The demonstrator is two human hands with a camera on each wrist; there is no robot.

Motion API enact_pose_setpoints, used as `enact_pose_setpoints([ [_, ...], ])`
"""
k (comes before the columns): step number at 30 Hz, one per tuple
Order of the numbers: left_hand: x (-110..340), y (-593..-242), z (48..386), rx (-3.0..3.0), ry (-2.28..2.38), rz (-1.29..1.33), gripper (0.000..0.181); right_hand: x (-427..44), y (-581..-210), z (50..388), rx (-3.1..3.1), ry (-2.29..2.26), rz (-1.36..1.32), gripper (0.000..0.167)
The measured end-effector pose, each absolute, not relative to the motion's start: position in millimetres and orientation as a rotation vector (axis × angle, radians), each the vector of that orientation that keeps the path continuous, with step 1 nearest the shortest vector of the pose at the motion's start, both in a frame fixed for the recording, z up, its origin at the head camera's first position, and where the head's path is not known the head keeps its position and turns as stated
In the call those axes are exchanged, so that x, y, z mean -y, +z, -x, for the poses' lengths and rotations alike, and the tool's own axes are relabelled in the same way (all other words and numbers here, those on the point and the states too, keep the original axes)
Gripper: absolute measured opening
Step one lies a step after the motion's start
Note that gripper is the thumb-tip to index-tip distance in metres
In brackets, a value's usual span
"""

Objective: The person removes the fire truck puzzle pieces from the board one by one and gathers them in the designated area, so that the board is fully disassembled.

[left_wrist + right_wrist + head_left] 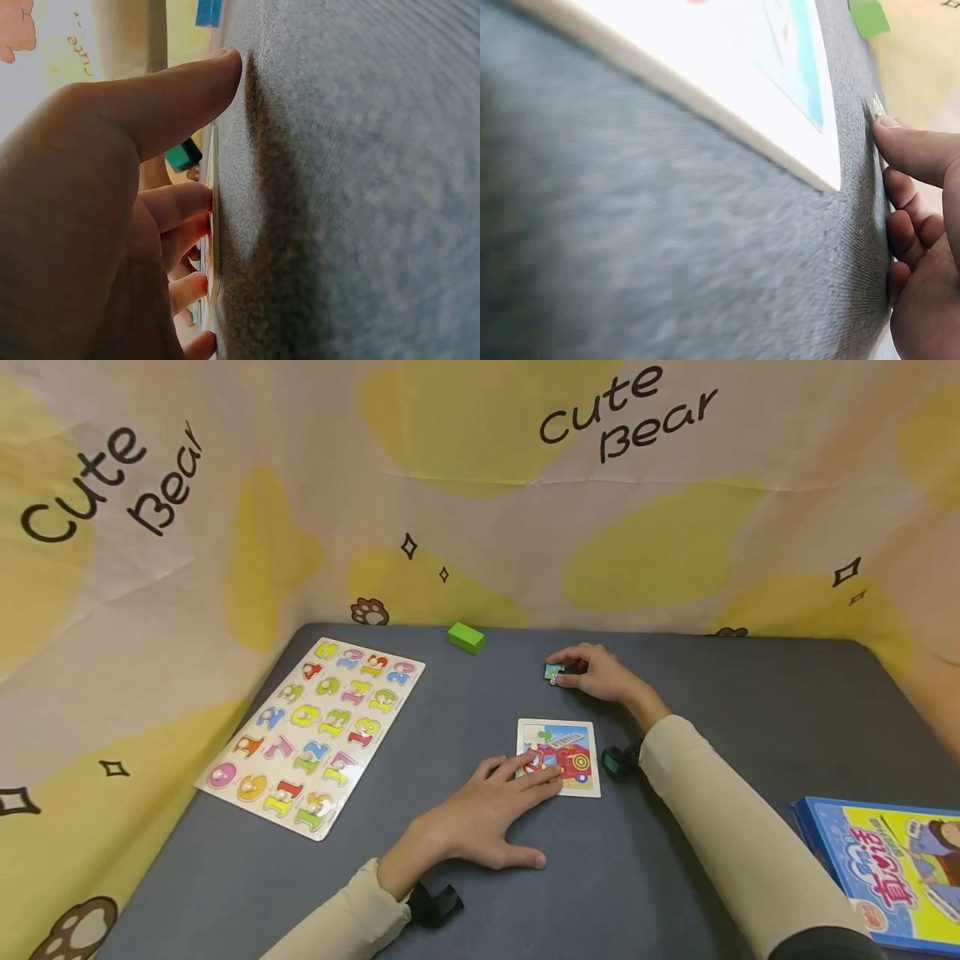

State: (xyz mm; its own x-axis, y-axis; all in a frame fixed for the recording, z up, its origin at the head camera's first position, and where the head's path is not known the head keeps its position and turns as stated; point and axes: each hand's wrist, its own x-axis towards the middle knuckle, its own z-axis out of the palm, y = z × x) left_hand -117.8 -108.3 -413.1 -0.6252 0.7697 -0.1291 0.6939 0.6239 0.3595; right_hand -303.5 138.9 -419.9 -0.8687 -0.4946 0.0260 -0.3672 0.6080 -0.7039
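A small jigsaw puzzle piece [552, 672], mostly green and blue, is between the thumb and index finger of my right hand [596, 675], low over the far part of the table. In the right wrist view the thumb [915, 150] meets the edge of the piece, and the other fingers are curled near the cloth. A white-framed puzzle [564, 735] with a red fire truck picture lies nearer to me. My left hand [480, 818] rests its spread fingertips on the puzzle's left part, covering some of the picture. Its thumb [187, 94] points away from the fingers.
A number puzzle board [348, 702] lies at the left of the grey table [450, 710]. One green block [467, 638] sits at the back edge, beside the printed curtain [480, 510]. At the right front is a blue and yellow box [892, 868].
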Motion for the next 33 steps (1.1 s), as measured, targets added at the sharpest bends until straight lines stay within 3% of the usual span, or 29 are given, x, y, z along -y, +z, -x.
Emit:
enact_pose_setpoints([
  [13, 106.3, -411.6, 115.9, -2.607, 0.394, -1.219, 0.084, -139.6, -422.1, 317.8, -2.728, -1.041, 0.600, 0.042],
  [33, 108.3, -413.9, 117.9, -2.600, 0.403, -1.220, 0.085, -132.4, -427.5, 322.9, -2.887, -1.087, 0.318, 0.036],
])
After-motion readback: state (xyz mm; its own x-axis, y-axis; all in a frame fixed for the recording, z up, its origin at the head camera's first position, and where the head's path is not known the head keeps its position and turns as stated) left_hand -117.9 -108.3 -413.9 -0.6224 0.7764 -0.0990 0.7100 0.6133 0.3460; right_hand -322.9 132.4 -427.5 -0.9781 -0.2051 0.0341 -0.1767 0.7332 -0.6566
